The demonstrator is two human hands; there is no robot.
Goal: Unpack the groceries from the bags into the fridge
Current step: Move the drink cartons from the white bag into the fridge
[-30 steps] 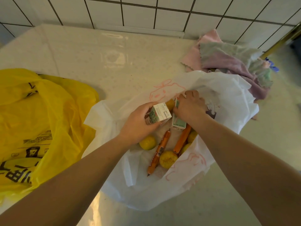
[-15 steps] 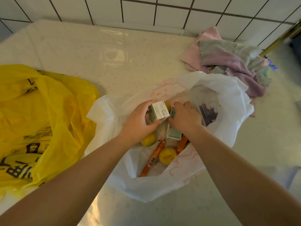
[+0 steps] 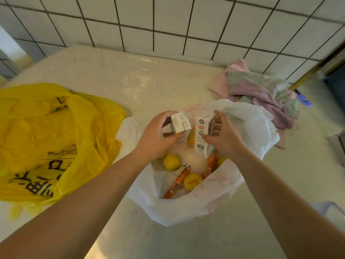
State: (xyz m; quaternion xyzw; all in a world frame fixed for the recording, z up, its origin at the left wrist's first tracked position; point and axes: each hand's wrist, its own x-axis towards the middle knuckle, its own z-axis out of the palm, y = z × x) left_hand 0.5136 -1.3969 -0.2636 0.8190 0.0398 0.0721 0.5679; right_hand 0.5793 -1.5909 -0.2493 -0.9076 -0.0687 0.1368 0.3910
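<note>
Far left on the pale counter (image 3: 168, 85): a crumpled yellow plastic bag (image 3: 52, 139) with black printed characters, lying slack and touching the left edge of the white bag.

Centre: a white plastic bag (image 3: 186, 208) with faint red line drawings, mouth spread open on the counter. Inside, on its floor: small yellow citrus fruits, one (image 3: 171, 162) toward the left, one (image 3: 192, 181) nearer the front, another partly hidden behind the cartons and one more peeking out at the right; two orange-wrapped sausage sticks, one (image 3: 177, 183) lying slanted beside the front fruit, the other (image 3: 210, 165) mostly hidden under the right carton.

Above the bag's mouth, left hand (image 3: 155, 139): fingers curled round a small white carton (image 3: 180, 126), thumb on the near side, carton tilted and lifted clear of the fruit.

Just beside it, not quite touching: right hand (image 3: 225, 137), thumb and fingers pinching a taller white carton with a red label and pale green side (image 3: 202, 137), held nearly upright, lower end just above the sausage stick.

Right rear: a heap of pink, lilac and grey-green cloths (image 3: 261, 92) against the white-tiled wall (image 3: 168, 21), lower edge overlapped by the white bag's rim. Beyond the cloths, a small blue-purple object (image 3: 303, 100), too blurred to identify.
</note>
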